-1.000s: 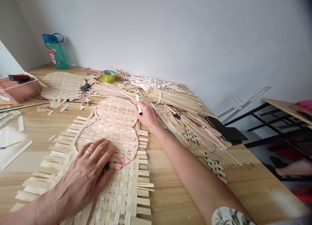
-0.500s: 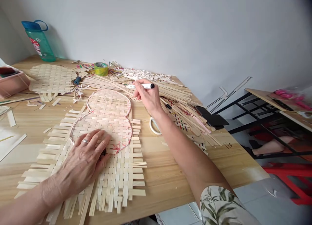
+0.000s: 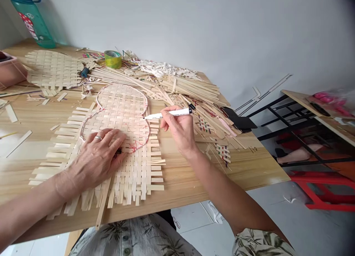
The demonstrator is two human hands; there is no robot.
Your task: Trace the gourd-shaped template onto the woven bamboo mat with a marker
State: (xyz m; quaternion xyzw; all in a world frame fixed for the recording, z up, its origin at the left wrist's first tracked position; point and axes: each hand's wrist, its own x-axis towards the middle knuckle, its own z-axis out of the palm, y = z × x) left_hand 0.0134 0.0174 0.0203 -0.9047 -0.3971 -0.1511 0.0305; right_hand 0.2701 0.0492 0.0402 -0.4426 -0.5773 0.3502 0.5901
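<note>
A woven mat of pale bamboo strips (image 3: 135, 171) lies on the table, loose strip ends sticking out on its sides. On it rests a smaller woven piece (image 3: 119, 101) with two rounded lobes, edged in pinkish-white cord, with red threads at its lower right. My left hand (image 3: 98, 152) presses flat on both, fingers stretched out; a small black thing under its fingers is mostly hidden. In my right hand (image 3: 180, 132) is a white marker pen (image 3: 155, 116), uncapped. Its tip is at the right-hand notch of the cord edge; I cannot tell if it touches.
Behind lie piled bamboo strips (image 3: 194, 89), a roll of yellow tape (image 3: 112, 60) and another woven piece (image 3: 54, 69). A blue-green bottle (image 3: 33, 23) stands at the back left. A black phone-like object (image 3: 238, 119) lies near the right edge. A red stool (image 3: 321, 189) is on the floor.
My right hand has brought the marker down and toward me, from over the strip pile to the cord-edged piece's right notch. My left hand stays on the weave. The view has tilted down.
</note>
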